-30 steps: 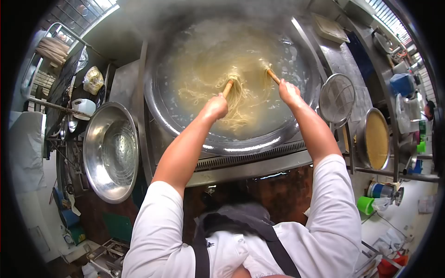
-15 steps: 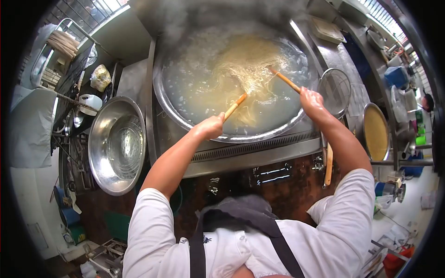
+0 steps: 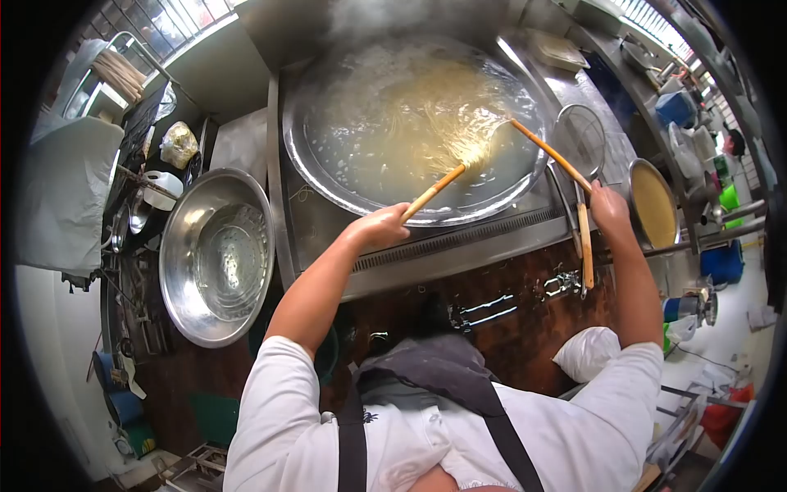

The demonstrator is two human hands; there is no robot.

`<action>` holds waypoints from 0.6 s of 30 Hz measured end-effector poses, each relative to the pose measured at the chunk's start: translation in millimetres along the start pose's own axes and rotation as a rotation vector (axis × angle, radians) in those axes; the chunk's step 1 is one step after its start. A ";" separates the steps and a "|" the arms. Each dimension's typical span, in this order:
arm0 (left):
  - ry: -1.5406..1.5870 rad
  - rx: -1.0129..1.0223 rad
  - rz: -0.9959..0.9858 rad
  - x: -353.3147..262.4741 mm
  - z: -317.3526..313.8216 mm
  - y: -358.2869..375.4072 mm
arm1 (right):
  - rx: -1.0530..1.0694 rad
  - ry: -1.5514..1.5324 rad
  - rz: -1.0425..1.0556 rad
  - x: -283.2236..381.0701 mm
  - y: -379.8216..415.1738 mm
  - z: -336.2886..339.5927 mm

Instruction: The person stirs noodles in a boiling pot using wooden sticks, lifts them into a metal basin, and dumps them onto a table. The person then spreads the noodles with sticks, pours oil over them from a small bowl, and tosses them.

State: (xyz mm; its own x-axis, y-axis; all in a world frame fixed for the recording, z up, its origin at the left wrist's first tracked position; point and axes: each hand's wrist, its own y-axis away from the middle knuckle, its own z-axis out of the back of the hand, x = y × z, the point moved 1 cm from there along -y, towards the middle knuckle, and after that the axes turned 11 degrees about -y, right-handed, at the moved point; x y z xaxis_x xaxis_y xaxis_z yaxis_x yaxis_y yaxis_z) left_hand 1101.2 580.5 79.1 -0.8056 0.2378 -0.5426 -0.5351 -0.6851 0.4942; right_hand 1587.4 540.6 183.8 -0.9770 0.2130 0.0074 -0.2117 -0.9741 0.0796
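Note:
A wide metal pan (image 3: 299, 156) of steaming, cloudy liquid sits in the stove in front of me. Pale noodle-like strands (image 3: 467, 148) are bunched right of its middle. My left hand (image 3: 384, 227) is closed around a thick wooden stick (image 3: 434, 193), whose far end reaches the strands. Over the pan's right side, my right hand (image 3: 609, 205) grips a second wooden stick (image 3: 553, 154). This one slants up and left, its tip at the liquid beside the bunch. Both hands are outside the near rim.
At left stands a large steel basin (image 3: 182, 271), with a white jug (image 3: 162, 189) behind it. A round mesh strainer (image 3: 580, 135) rests right of the pan, near a wooden handle (image 3: 585, 246). Farther right is a round tan-faced container (image 3: 654, 205). The floor (image 3: 525, 320) looks wet.
My right hand has pulled back to the right and toward me with its stick. My left hand's stick has moved right, and the strands have gathered into a tighter bunch to the right.

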 end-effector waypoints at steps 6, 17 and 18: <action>0.107 -0.093 0.000 98.3 10.7 175.8 | 0.126 0.073 0.014 44.3 101.2 44.3; 0.576 -0.354 0.381 111.4 -93.3 419.5 | 0.333 -0.343 0.314 202.2 44.3 -155.8; 0.608 -0.384 0.374 112.6 -100.0 428.8 | 0.333 -0.384 0.294 225.4 43.9 -163.1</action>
State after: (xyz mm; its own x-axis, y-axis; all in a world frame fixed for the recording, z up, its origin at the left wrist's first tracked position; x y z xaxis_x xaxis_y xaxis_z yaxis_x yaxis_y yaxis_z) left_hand 806.5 244.7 162.0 -0.5757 -0.3944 -0.7162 -0.0440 -0.8598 0.5088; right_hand 1354.0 533.4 26.3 -0.9017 0.0101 0.4323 0.1467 -0.9333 0.3278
